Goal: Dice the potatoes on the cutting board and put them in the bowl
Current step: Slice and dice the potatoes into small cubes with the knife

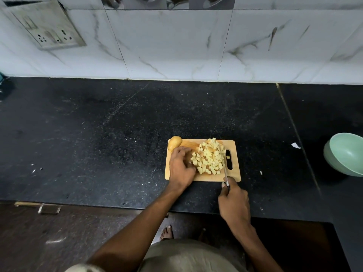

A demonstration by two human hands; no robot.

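Note:
A wooden cutting board (234,174) lies on the black counter, with a heap of pale diced potato (209,157) on its middle. One whole unpeeled potato (174,142) sits at the board's far left corner. My left hand (180,167) lies on the board's left half with its fingers curled beside the dice; what it holds is hidden. My right hand (233,201) grips the handle of a knife (225,169), whose thin blade lies along the right edge of the heap. A mint green bowl (346,156) stands far to the right, tilted, with nothing visible inside.
The black stone counter (117,134) stretches wide to the left and behind the board. A marble-tiled wall (176,46) with a socket plate (47,26) backs it. Small white scraps (295,145) lie between board and bowl. The counter's front edge runs just below my hands.

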